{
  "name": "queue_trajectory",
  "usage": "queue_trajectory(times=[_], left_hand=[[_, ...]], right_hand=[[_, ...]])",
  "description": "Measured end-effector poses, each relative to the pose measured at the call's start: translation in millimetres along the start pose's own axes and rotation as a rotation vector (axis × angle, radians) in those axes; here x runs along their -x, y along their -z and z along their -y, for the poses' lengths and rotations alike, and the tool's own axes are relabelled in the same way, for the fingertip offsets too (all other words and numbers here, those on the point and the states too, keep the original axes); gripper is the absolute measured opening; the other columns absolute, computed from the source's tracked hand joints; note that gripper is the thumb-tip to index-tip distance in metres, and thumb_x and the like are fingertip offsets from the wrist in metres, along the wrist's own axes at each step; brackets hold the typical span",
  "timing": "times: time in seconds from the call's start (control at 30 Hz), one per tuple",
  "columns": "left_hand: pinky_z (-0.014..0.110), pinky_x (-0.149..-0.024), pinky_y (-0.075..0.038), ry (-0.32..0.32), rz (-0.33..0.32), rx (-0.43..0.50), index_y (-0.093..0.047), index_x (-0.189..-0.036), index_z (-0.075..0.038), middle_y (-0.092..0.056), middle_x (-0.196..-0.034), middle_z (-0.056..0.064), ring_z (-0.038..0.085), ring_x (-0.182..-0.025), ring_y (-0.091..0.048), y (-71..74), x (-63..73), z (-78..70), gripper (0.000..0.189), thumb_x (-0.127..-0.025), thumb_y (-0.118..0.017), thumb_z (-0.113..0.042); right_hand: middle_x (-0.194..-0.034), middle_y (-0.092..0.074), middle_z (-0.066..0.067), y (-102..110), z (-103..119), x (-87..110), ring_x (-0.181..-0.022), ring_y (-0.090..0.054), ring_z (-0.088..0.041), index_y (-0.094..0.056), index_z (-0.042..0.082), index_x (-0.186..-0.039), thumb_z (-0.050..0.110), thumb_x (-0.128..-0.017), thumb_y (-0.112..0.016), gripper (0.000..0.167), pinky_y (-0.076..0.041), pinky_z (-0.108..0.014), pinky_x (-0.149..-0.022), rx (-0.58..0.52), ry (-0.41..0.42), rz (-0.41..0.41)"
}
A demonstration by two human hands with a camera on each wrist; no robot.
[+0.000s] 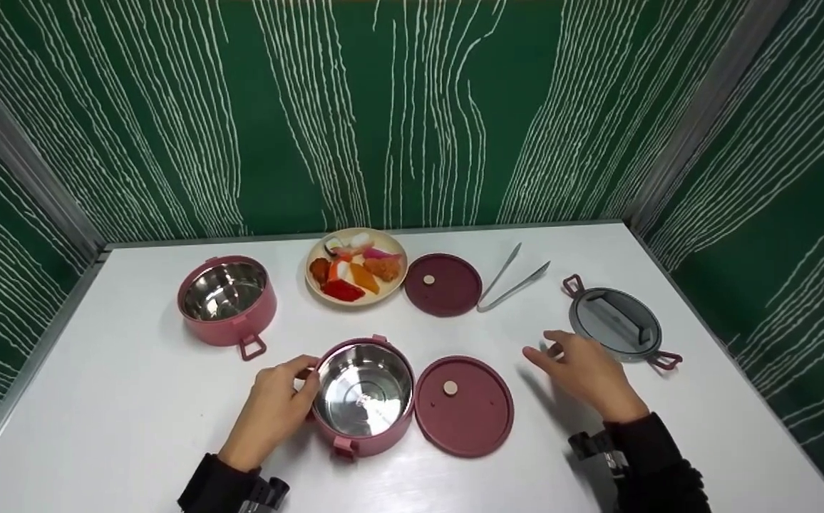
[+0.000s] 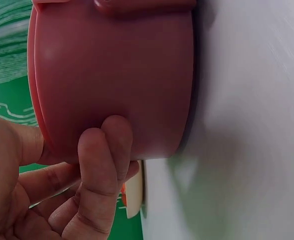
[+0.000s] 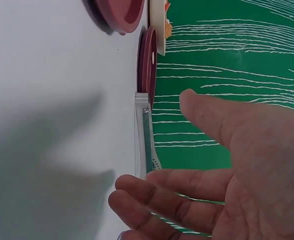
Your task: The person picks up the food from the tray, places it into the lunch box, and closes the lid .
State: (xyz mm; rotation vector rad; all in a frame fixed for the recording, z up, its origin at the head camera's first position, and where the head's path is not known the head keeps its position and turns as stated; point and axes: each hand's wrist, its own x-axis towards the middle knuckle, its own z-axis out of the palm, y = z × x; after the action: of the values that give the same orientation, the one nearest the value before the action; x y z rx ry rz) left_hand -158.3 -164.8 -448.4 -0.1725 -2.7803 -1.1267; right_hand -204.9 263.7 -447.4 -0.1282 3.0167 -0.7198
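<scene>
A round pink pot with a shiny steel inside stands near the front middle of the table. My left hand holds it at its left side, thumb and fingers at the rim. The left wrist view shows that hand's fingertips against the outer wall of the pot. To the right of the pot lies a dark red round lid with a pale knob. My right hand hovers between this lid and a grey lid with pink handles. In the right wrist view its fingers are spread and hold nothing.
A second pink pot stands at the back left. A cream plate of assorted food pieces sits at the back, beside another dark red lid. Metal tongs lie spread to its right. Green walls border the table.
</scene>
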Motion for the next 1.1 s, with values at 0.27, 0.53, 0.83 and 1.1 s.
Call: queue_trajectory(times=[0.27, 0.53, 0.83, 1.1], left_hand=[[0.023, -0.058, -0.047, -0.028, -0.007, -0.002, -0.069, -0.100, -0.018, -0.069, -0.087, 0.000, 0.005, -0.063, -0.058, -0.6, 1.1, -1.7, 0.017, -0.087, -0.058, -0.015], [0.023, -0.058, -0.046, -0.040, -0.005, -0.009, -0.068, -0.099, -0.019, -0.069, -0.087, 0.000, 0.005, -0.063, -0.057, -1.5, 1.0, -0.8, 0.016, -0.088, -0.057, -0.016], [0.024, -0.056, -0.045, -0.033, 0.006, -0.010, -0.067, -0.100, -0.017, -0.068, -0.089, 0.003, 0.008, -0.064, -0.055, -3.4, 1.4, 0.1, 0.016, -0.088, -0.056, -0.016], [0.022, -0.052, -0.045, -0.021, 0.009, -0.009, -0.067, -0.102, -0.016, -0.069, -0.089, 0.003, 0.004, -0.057, -0.055, -3.1, 2.0, -1.8, 0.017, -0.089, -0.055, -0.017]], right_hand=[[-0.090, -0.069, -0.008, 7, 6, -15.5, -0.083, -0.063, -0.021, -0.045, -0.003, -0.131, 0.065, -0.082, -0.048, 0.084, -0.047, -0.042, -0.076, -0.026, -0.020, 0.030], [-0.107, -0.061, -0.028, 8, 15, -38.1, -0.101, -0.058, -0.040, -0.045, -0.012, -0.125, 0.065, -0.085, -0.043, 0.087, -0.043, -0.051, -0.087, 0.018, -0.021, 0.096], [-0.072, -0.059, -0.016, 10, 27, -74.6, -0.058, -0.053, -0.023, -0.057, -0.004, -0.080, 0.059, -0.088, -0.044, 0.065, -0.042, -0.035, -0.058, 0.090, -0.012, 0.093], [-0.063, -0.066, -0.013, 8, 40, -97.5, -0.049, -0.064, -0.021, -0.047, 0.013, -0.065, 0.068, -0.087, -0.031, 0.061, -0.044, -0.028, -0.050, 0.113, -0.150, 0.181]])
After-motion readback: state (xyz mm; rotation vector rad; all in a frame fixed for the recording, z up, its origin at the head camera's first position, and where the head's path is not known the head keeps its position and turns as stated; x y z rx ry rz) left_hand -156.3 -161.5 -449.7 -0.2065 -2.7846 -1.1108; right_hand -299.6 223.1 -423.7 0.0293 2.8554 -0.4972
